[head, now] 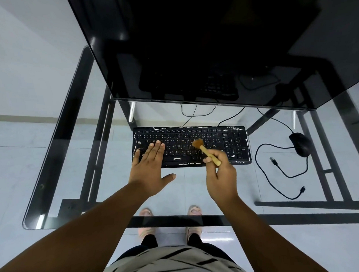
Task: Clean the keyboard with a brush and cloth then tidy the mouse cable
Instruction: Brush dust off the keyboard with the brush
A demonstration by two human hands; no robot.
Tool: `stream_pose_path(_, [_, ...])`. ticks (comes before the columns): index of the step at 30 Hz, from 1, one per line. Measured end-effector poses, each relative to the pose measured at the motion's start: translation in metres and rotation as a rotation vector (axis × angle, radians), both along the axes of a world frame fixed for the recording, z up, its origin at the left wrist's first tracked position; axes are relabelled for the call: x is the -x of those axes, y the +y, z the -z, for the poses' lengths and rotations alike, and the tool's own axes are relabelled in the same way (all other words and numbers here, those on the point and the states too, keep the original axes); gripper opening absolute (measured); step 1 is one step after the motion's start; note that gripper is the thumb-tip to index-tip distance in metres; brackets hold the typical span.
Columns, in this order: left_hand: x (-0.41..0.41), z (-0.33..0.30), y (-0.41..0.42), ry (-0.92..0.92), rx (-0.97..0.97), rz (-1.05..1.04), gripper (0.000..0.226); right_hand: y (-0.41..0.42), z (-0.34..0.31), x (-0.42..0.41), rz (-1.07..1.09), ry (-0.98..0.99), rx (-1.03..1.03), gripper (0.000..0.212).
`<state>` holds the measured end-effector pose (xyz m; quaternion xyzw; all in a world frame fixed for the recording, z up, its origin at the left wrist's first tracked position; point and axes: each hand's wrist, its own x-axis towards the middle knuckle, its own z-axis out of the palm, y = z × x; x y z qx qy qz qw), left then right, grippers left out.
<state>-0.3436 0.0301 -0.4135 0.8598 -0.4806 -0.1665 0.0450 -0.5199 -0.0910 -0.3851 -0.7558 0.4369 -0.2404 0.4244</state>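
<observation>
Now right hand grips brush mid-keyboard; left hand, fingers spread, covers its left edge.

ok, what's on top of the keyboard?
On the keyboard: the left hand lying flat, the bristles of the brush held by the right hand. Keys beneath them are covered.

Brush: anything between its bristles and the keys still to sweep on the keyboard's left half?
Yes. The left hand lies flat on the keyboard, fingers covering its left keys. The brush, held in the right hand, sits mid-keyboard; keys rightward are unobstructed.
</observation>
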Motion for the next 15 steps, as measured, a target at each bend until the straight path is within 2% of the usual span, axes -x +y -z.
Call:
stream_pose_path(3, [0.003,0.000,-0.001,-0.001,-0.005,-0.017,0.097,0.001,-0.004,0.004,-0.161,0.048,0.015,0.016])
stream_pose_path(7, [0.007,-0.002,-0.004,-0.007,-0.012,-0.044,0.097,-0.004,-0.002,0.011,-0.033,0.024,0.009,0.014])
stream_pose_path(11, [0.015,-0.003,-0.006,-0.029,-0.001,-0.056,0.096,-0.005,-0.005,0.017,-0.151,0.051,-0.009,0.015])
stream_pose_path(15, [0.020,-0.001,-0.011,-0.020,0.004,-0.054,0.096,-0.014,-0.007,0.021,0.002,0.007,-0.002,0.013])
